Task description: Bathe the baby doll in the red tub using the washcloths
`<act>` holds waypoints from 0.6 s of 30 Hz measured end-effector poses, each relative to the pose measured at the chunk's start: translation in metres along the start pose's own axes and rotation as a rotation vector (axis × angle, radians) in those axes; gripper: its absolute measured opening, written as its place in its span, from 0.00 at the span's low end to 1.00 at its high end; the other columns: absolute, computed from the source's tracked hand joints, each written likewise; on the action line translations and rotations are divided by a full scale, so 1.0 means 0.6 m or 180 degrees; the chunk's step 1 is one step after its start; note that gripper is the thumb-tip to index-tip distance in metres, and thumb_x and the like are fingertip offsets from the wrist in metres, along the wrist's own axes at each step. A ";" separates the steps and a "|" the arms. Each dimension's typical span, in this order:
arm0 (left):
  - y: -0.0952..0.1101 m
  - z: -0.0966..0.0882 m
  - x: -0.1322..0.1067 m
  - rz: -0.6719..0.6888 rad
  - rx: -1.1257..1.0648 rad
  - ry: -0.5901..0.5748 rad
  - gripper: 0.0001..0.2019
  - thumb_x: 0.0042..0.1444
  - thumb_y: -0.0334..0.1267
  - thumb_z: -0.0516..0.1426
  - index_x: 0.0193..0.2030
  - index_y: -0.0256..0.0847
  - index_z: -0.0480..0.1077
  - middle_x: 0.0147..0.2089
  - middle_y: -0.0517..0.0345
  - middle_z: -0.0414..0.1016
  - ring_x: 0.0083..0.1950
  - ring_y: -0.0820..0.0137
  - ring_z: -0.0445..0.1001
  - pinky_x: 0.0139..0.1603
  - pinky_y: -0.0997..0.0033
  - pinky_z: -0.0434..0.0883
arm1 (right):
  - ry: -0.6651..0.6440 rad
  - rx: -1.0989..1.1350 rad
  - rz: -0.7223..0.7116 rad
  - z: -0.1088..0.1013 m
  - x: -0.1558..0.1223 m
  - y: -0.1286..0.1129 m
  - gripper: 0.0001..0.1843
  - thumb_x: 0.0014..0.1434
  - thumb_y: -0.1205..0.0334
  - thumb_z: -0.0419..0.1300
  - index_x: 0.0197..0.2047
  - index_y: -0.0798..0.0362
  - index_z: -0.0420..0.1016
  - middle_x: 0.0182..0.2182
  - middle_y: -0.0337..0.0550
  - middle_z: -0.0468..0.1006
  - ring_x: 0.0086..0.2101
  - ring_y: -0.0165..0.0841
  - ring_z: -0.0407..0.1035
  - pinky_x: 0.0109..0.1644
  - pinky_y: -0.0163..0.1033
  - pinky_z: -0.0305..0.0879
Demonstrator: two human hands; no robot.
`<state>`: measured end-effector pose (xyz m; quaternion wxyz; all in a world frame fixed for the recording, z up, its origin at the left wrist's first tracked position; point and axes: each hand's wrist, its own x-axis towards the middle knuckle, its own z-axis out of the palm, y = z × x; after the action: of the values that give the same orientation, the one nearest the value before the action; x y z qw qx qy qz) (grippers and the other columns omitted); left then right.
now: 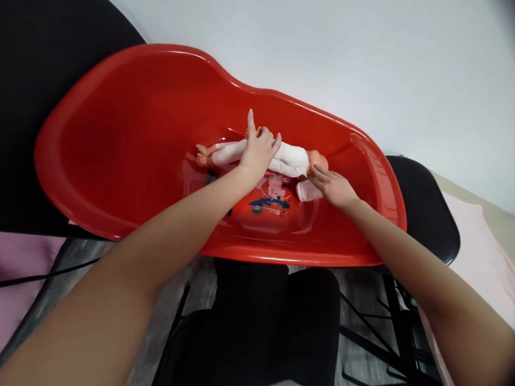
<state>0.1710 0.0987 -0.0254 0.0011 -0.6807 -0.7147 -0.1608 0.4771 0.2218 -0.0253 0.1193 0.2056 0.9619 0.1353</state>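
A baby doll (291, 159) in white clothing lies lengthwise in a red baby bathtub (115, 124), feet to the left and head to the right. My left hand (259, 150) is over the middle of its body, one finger stretched out and the others bent onto the doll; their tips are partly hidden. With fingers extended, my right hand (337, 188) reaches the doll's head and partly covers it. Just below the head, beside my right fingers, is a pale folded cloth (309, 191). A printed picture (271, 200) shows on the tub floor.
The tub rests across black chairs, with a black seat (427, 206) at its right end. Behind it stands a white wall (332, 42). Pink fabric (19, 279) hangs at the left. My dark-clad legs (273, 313) are below the near rim, beside black metal chair legs (387, 346).
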 end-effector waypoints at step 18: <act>0.023 0.012 -0.023 -0.0248 0.0451 -0.0729 0.22 0.74 0.35 0.57 0.71 0.35 0.77 0.67 0.32 0.81 0.72 0.42 0.74 0.81 0.17 0.31 | 0.0348 0.0739 -0.0116 -0.007 0.041 -0.026 0.27 0.77 0.71 0.52 0.71 0.53 0.82 0.72 0.54 0.78 0.78 0.46 0.63 0.85 0.62 0.51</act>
<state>0.1868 0.0872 -0.0320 -0.0386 -0.6646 -0.7456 -0.0311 0.4485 0.2174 -0.0302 0.0445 0.1929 0.9797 0.0319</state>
